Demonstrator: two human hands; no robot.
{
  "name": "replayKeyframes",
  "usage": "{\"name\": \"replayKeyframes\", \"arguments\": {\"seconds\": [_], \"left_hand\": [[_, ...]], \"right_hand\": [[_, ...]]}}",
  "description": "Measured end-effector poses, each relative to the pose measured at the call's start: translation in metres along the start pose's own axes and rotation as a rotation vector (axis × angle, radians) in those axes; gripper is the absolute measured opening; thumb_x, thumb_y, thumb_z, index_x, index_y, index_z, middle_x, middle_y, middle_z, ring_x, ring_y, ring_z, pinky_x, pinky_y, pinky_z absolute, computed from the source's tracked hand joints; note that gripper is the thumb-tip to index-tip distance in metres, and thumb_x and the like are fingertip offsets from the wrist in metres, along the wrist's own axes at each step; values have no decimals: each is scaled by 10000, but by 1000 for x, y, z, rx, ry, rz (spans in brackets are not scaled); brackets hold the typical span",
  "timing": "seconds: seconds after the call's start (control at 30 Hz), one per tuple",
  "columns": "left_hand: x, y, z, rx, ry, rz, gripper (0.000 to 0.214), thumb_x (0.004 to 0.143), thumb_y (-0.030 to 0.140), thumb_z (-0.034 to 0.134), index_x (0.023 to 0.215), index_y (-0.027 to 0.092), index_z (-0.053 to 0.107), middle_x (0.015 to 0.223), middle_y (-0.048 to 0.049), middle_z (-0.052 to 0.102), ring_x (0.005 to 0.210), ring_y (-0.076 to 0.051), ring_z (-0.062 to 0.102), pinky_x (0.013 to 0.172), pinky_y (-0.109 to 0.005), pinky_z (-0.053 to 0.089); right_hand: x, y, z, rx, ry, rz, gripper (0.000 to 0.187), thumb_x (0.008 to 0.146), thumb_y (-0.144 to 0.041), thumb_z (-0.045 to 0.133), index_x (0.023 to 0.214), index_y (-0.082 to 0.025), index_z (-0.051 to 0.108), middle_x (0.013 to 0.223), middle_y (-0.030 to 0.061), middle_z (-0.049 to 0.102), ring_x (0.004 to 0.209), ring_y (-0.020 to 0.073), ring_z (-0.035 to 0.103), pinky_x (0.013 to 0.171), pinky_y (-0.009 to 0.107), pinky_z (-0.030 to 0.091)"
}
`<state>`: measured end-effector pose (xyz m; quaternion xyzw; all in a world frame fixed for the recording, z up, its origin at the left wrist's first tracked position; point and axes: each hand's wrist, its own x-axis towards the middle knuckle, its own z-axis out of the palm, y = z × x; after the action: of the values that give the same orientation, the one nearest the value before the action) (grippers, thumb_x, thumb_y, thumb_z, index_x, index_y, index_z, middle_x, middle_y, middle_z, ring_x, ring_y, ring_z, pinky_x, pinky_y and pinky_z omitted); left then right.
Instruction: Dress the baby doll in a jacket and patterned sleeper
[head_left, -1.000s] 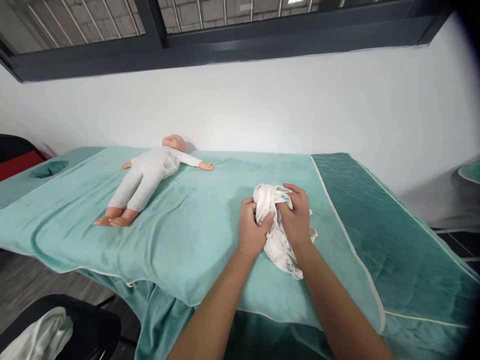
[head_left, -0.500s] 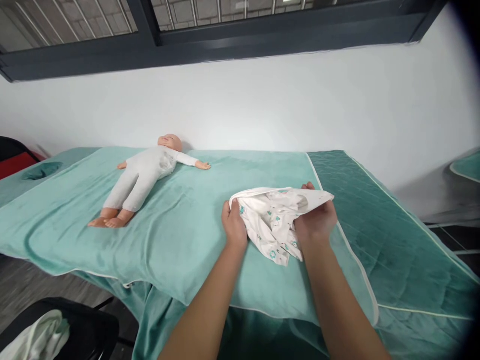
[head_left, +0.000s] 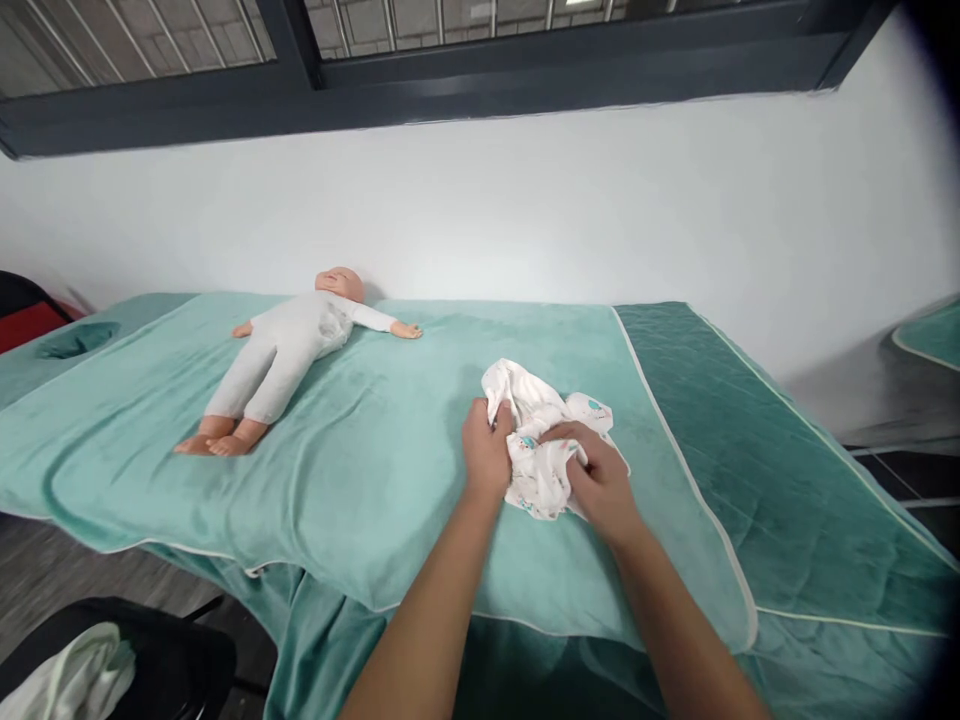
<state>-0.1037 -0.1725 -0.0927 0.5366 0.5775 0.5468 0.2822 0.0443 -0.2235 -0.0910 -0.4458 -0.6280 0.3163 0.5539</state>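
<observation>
Both hands are on a white baby garment (head_left: 544, 475) with small green prints, bunched up over the green sheet (head_left: 390, 500); its exact cut does not show through the folds. My left hand (head_left: 487, 447) is closed on its left side, thumb on top. My right hand (head_left: 598, 478) pinches the cloth at the right, fingers curled into the folds. To the left, a baby doll (head_left: 289, 340) in a white bodysuit lies on its back, arms spread and bare feet towards me.
Under the sheet is a darker green quilted bed cover (head_left: 780, 500). A white wall (head_left: 525, 210) and a dark window frame (head_left: 465, 85) stand behind. At the lower left, a black chair (head_left: 176, 655) holds a crumpled pale cloth (head_left: 82, 675). A red and black object (head_left: 30, 315) shows at the left edge.
The garment was spread wide between my hands and is now gathered into a bunch. My right hand has moved left and turned palm down. The doll lies as before.
</observation>
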Motion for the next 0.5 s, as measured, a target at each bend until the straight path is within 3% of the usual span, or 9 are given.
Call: {"name": "replayKeyframes", "arguments": {"seconds": [0.03, 0.13, 0.23, 0.3, 0.43, 0.5], "left_hand": [[0, 0, 1, 42, -9, 14, 329, 931, 416, 497, 708, 204, 381, 643, 57, 401, 613, -107, 364, 581, -249, 272], [0, -1, 3, 125, -59, 67, 246, 935, 354, 478, 749, 206, 413, 692, 45, 461, 643, -117, 418, 601, -254, 288], [1, -1, 5, 155, -108, 140, 170, 927, 324, 476, 803, 210, 455, 750, 28, 512, 689, -132, 469, 624, -262, 309], [1, 1, 5, 167, -89, 132, 191, 918, 337, 491, 782, 213, 440, 728, 32, 489, 673, -133, 453, 620, -266, 304], [3, 3, 0, 116, 35, -8, 291, 924, 404, 487, 719, 220, 392, 647, 49, 425, 630, -131, 408, 604, -263, 301], [3, 3, -3, 54, 103, -40, 297, 939, 438, 460, 743, 219, 419, 681, 41, 477, 673, -137, 450, 632, -259, 338]], "right_hand": [[-8, -1, 1, -61, -30, -14, 154, 824, -211, 566, 966, -221, 625, 1010, 45, 645, 988, 219, 611, 898, 363, 480], [-23, -4, 0, -228, -25, -29, 595, 727, -198, 669, 1287, -250, 474, 1261, 91, 538, 1188, 258, 532, 998, 414, 455], [-24, -7, 3, -482, -43, -63, 839, 671, -263, 754, 1420, -255, 375, 1520, 138, 314, 1418, 347, 303, 1139, 533, 307], [-20, -11, 11, -593, -62, -95, 763, 665, -310, 780, 1348, -242, 449, 1549, 134, 302, 1447, 369, 254, 1146, 565, 280], [-19, -26, 28, -586, -27, -194, 350, 747, -262, 713, 1057, -227, 553, 1344, 109, 557, 1331, 314, 455, 1122, 548, 319], [-25, -37, 27, -471, 55, -207, 276, 753, -214, 684, 993, -233, 547, 1275, 93, 600, 1244, 278, 536, 1094, 518, 371]]}}
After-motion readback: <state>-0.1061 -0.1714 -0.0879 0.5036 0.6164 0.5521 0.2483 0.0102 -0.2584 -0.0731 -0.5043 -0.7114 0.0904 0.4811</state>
